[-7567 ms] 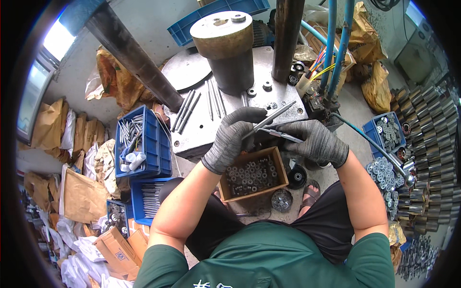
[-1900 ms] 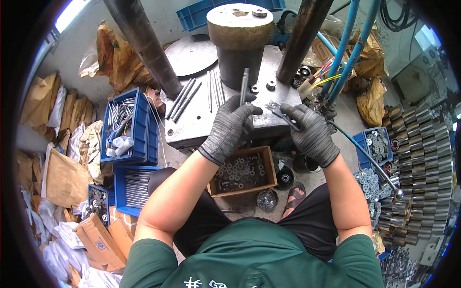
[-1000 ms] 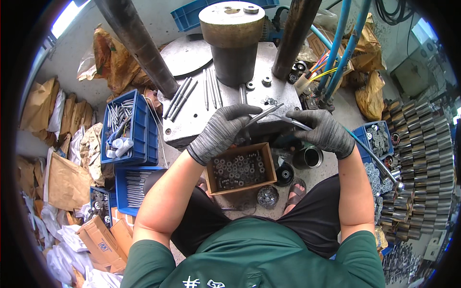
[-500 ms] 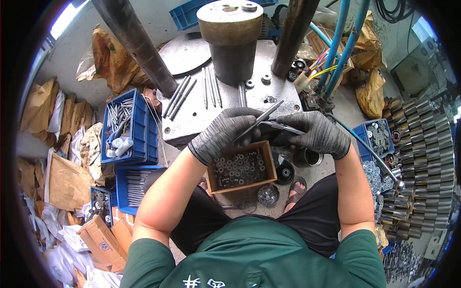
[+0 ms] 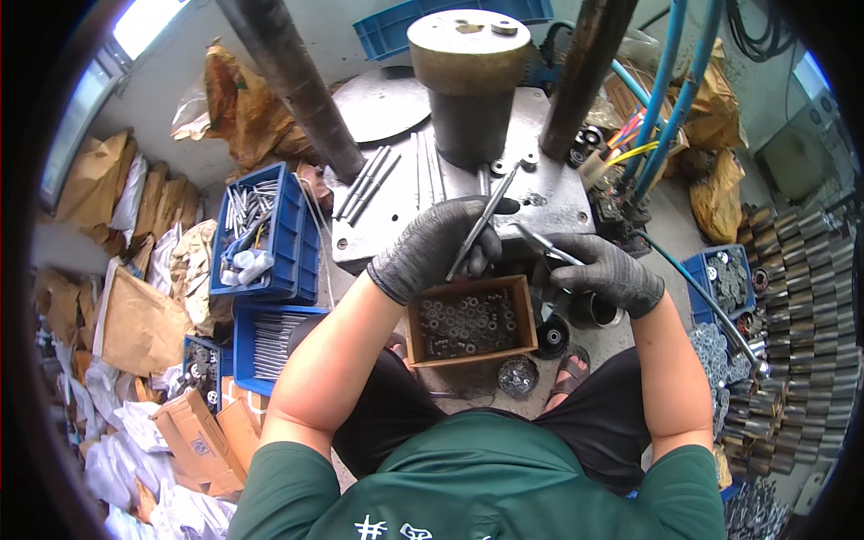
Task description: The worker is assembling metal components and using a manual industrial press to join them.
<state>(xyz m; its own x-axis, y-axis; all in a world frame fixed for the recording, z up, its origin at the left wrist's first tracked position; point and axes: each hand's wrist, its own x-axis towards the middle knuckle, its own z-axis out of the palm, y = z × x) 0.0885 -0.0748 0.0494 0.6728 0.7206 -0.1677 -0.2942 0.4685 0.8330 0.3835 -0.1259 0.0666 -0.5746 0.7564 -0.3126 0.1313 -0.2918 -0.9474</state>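
Note:
Wrapped in a grey knit glove, my left hand point(image 5: 441, 245) grips a slim metal shaft point(image 5: 486, 216), which slants up to the right above the front of the press table point(image 5: 364, 241). My right hand point(image 5: 605, 273), gloved the same way, is closed around metal pliers point(image 5: 551, 246). Their narrow jaws point up and left toward the shaft, with a gap between the two. Part of the plier handles is hidden by my fingers. Below my hands is a wooden box point(image 5: 416, 337) holding small metal rings and rollers.
Several loose shafts point(image 5: 371, 187) lie on the table beside a thick steel column point(image 5: 470, 117). Blue crates point(image 5: 301, 261) with metal parts stand at the left, another crate point(image 5: 697, 279) at the right. Stacked metal cylinders point(image 5: 792, 333) line the far right. A dark post point(image 5: 301, 90) rises behind my left hand.
The view has shifted, so the scene sits further right. The shaft in my left hand is steeper. The pliers' jaws, close against the shaft before, are now apart from it and tilted more downward.

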